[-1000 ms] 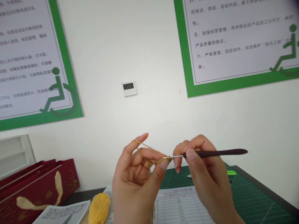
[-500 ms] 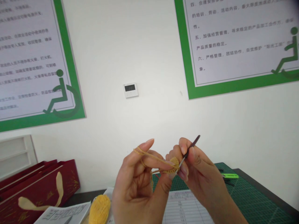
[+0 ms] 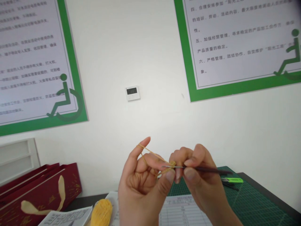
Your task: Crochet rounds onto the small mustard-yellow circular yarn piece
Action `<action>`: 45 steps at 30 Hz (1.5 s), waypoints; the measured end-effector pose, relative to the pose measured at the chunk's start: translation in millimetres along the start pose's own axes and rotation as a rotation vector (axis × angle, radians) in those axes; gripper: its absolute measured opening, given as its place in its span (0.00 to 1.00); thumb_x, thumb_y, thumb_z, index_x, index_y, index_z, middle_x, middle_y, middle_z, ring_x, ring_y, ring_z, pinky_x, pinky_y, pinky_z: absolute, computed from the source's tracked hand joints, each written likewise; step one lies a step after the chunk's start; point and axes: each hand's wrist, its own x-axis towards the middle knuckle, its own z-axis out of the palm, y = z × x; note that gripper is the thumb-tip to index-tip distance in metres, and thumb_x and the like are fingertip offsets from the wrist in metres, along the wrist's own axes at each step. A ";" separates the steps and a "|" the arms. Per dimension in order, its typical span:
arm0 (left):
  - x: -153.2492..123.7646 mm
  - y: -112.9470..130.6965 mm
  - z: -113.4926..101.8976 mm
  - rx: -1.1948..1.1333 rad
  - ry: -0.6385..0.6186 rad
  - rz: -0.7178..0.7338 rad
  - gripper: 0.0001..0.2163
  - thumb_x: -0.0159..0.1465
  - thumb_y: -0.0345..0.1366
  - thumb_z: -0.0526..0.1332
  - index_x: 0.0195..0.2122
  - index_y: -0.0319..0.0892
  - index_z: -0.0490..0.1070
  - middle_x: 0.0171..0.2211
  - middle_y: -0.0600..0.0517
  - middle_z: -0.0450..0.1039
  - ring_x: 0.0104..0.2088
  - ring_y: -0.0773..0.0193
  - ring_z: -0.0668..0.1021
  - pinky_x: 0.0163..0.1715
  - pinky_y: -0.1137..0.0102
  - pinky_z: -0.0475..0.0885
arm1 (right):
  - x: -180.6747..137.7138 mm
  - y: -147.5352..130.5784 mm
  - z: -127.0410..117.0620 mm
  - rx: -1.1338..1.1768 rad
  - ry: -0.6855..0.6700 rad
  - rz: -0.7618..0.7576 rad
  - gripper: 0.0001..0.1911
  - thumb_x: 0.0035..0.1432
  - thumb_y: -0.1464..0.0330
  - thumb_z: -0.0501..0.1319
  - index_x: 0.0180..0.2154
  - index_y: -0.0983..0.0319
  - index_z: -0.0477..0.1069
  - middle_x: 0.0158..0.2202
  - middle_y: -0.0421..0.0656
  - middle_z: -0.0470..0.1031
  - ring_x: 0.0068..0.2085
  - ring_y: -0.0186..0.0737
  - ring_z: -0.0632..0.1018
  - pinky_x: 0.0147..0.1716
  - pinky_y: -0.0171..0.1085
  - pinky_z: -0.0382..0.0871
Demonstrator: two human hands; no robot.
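Note:
Between thumb and fingers, my left hand (image 3: 143,182) pinches a small yellow crochet piece (image 3: 172,164). Yellow yarn (image 3: 152,153) loops over its raised index finger and runs taut down to the piece. My right hand (image 3: 202,175) is closed around the dark handle of a crochet hook (image 3: 207,169). The hook's metal shaft lies nearly level across the piece, its tip pointing left past the stitches. Most of the piece is hidden behind the fingers. A ball of yellow yarn (image 3: 101,213) sits on the table left of my left hand.
A green cutting mat (image 3: 256,201) spreads below and to the right, with bright green snips (image 3: 235,180) on it. Printed sheets (image 3: 183,210) lie under my hands. Dark red gift bags (image 3: 47,194) stand at the left. A thermostat (image 3: 133,93) and green-framed posters (image 3: 190,92) are on the wall.
The crochet hook has swung from steeply upright to nearly level, its tip now pointing left through or across the piece. My right hand has turned with it; the left index finger has straightened upward.

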 end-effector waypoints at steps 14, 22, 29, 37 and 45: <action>-0.6 -1.4 0.4 0.181 0.007 -0.067 0.33 0.57 0.26 0.72 0.63 0.50 0.65 0.26 0.57 0.76 0.31 0.67 0.77 0.37 0.74 0.73 | -14.3 -7.4 7.5 -0.696 0.260 -0.275 0.11 0.67 0.76 0.56 0.44 0.54 0.71 0.33 0.40 0.73 0.35 0.38 0.75 0.34 0.40 0.70; 6.8 2.8 -9.9 0.092 -0.090 -0.147 0.31 0.54 0.25 0.74 0.58 0.46 0.71 0.25 0.55 0.77 0.28 0.67 0.75 0.30 0.74 0.72 | 1.9 -17.3 5.1 -0.249 0.356 0.232 0.15 0.68 0.59 0.60 0.31 0.60 0.68 0.24 0.37 0.67 0.25 0.32 0.67 0.26 0.34 0.62; 7.8 0.8 -10.8 0.013 -0.109 -0.199 0.28 0.53 0.24 0.74 0.55 0.46 0.75 0.27 0.55 0.76 0.28 0.67 0.77 0.30 0.73 0.74 | 5.4 -11.3 10.5 0.128 0.266 0.495 0.18 0.65 0.59 0.63 0.27 0.61 0.63 0.25 0.37 0.67 0.27 0.31 0.65 0.30 0.31 0.63; 2.4 0.9 -3.2 0.066 -0.038 -0.151 0.27 0.55 0.25 0.73 0.56 0.45 0.73 0.27 0.55 0.76 0.29 0.64 0.79 0.35 0.70 0.77 | 2.3 -9.0 12.2 0.158 0.265 0.442 0.16 0.66 0.60 0.63 0.29 0.60 0.63 0.27 0.36 0.69 0.30 0.32 0.66 0.32 0.31 0.65; -0.3 1.0 1.3 0.097 0.017 -0.099 0.27 0.55 0.24 0.72 0.56 0.44 0.73 0.26 0.55 0.77 0.28 0.67 0.78 0.32 0.74 0.76 | -2.7 -6.1 2.6 -0.429 0.181 -0.064 0.05 0.66 0.71 0.61 0.39 0.54 0.73 0.31 0.38 0.72 0.33 0.36 0.74 0.32 0.37 0.68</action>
